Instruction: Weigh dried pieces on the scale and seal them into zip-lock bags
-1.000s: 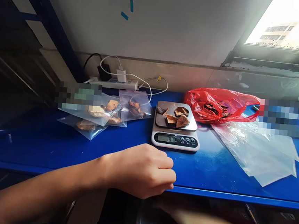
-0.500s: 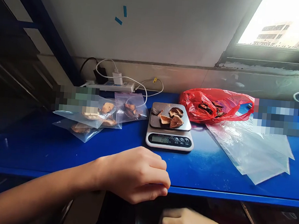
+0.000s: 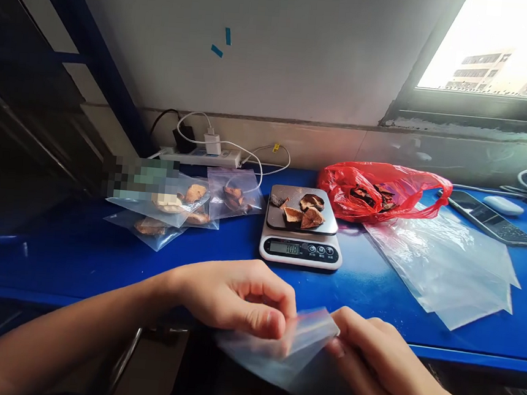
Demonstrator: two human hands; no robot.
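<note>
Over the table's front edge I hold a clear zip-lock bag (image 3: 296, 354), tilted and partly blurred. My left hand (image 3: 240, 297) is closed at its upper edge, thumb in front and a fingertip showing through the plastic. The bag's right corner is pinched between thumb and fingers of my right hand (image 3: 378, 361). Just beyond my hands stands a white kitchen scale (image 3: 302, 259), its display appearing to read 10.8. Several dried brown slices (image 3: 311, 217), perhaps mushroom, lie on its metal plate.
Left of the scale lie filled clear bags (image 3: 159, 228). Behind it to the right sits an open red plastic bag (image 3: 384, 189) with more dried pieces. Flat clear bags (image 3: 458, 288), a phone (image 3: 492, 217) and a white case (image 3: 502, 205) are at right. A power strip (image 3: 221, 157) rests against the wall.
My right hand has come up from below the table edge, and a clear bag is now between my hands. My left hand has turned, its thumb now on the bag.
</note>
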